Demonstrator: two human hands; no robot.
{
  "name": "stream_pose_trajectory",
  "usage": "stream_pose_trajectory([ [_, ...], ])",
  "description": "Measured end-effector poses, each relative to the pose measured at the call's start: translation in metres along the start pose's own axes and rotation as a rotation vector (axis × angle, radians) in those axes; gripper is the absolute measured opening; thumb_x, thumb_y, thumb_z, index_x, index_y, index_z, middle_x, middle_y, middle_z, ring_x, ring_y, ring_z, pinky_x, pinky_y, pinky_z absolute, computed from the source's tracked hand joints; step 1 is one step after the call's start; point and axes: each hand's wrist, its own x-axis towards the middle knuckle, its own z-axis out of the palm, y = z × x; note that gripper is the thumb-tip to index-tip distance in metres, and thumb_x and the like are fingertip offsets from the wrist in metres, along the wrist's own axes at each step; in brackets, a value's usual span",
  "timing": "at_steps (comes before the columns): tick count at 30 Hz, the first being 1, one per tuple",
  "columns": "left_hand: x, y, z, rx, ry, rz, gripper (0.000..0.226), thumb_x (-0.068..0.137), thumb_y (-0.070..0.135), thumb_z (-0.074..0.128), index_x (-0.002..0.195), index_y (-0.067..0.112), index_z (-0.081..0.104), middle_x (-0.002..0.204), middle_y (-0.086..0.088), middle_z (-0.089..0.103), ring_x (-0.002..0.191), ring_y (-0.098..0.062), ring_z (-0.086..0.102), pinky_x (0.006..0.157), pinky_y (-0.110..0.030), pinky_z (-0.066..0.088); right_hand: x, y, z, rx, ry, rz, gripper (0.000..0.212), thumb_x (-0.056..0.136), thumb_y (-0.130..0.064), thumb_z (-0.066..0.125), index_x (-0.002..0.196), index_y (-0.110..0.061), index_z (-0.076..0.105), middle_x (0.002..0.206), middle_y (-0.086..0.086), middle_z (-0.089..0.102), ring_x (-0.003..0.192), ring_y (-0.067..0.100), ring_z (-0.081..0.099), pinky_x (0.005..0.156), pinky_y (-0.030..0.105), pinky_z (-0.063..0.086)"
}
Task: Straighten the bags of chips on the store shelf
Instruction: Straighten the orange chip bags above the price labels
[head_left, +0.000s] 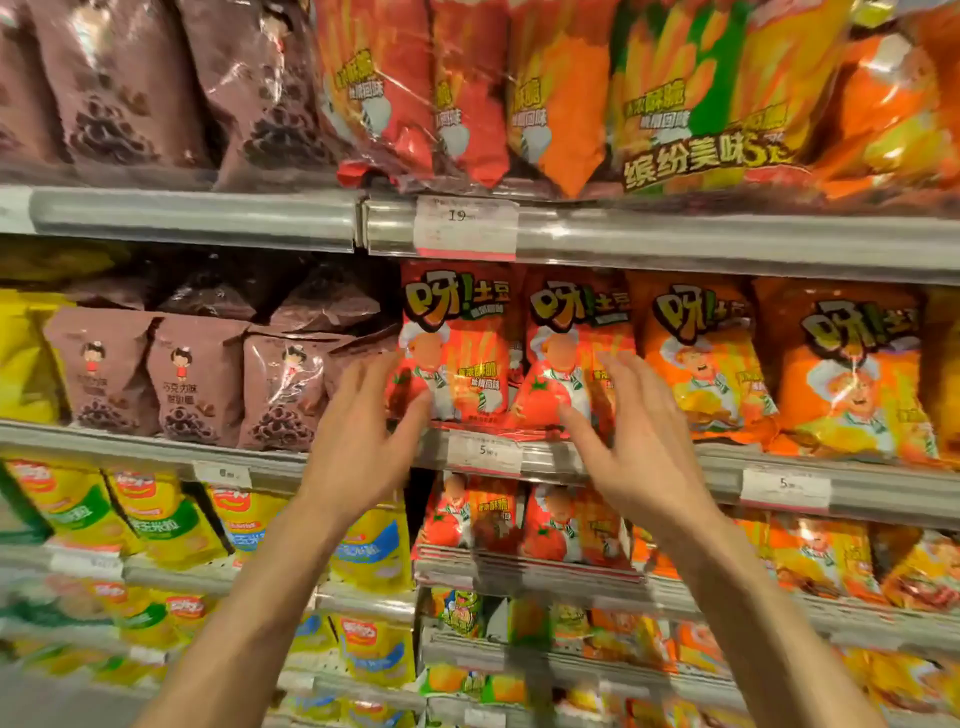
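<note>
Two red chip bags stand upright side by side on the middle shelf: the left red bag (457, 338) and the right red bag (574, 343). My left hand (363, 431) is raised with fingers spread just in front of the left bag's lower left corner. My right hand (634, 441) is also spread, in front of the right bag's lower right edge. Neither hand grips anything. Whether the fingertips touch the bags is unclear because of blur.
Orange chip bags (701, 364) stand to the right on the same shelf, brown snack bags (197, 384) to the left. The shelf rail (649, 467) carries price tags. Large red and orange bags (519, 104) fill the shelf above; yellow and red bags fill the shelves below.
</note>
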Motion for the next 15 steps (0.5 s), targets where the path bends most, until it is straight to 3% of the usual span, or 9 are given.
stream_pose_trajectory([
  [4,0.026,-0.007,0.009,0.055,-0.088,-0.038,0.057,0.098,0.038,0.060,0.150,0.025,0.041,0.145,-0.007,0.048,0.135,-0.024,0.044,0.105,-0.035,0.037,0.040,-0.009,0.011,-0.177,-0.047,-0.167,0.068,0.098,-0.058,0.042,0.154,-0.022,0.029,0.162,0.009,0.028,0.149,0.026,0.025,0.121,0.045,0.022],
  [9,0.047,-0.027,0.019,0.102,-0.152,0.007,0.068,0.098,0.048,0.056,0.157,0.026,0.029,0.155,-0.008,0.041,0.141,-0.027,0.044,0.111,-0.041,0.039,0.074,-0.022,0.028,-0.417,-0.096,-0.337,0.074,0.095,-0.061,0.045,0.153,-0.016,0.035,0.151,0.013,0.046,0.141,0.032,0.038,0.118,0.049,0.025],
  [15,0.060,-0.042,0.025,0.095,-0.229,0.086,0.080,0.093,0.062,0.054,0.160,0.037,0.019,0.159,-0.006,0.038,0.145,-0.026,0.037,0.114,-0.039,0.036,0.094,-0.031,0.042,-0.512,-0.221,-0.400,0.081,0.095,-0.070,0.034,0.157,-0.019,0.024,0.158,0.006,0.040,0.151,0.029,0.025,0.122,0.053,0.011],
])
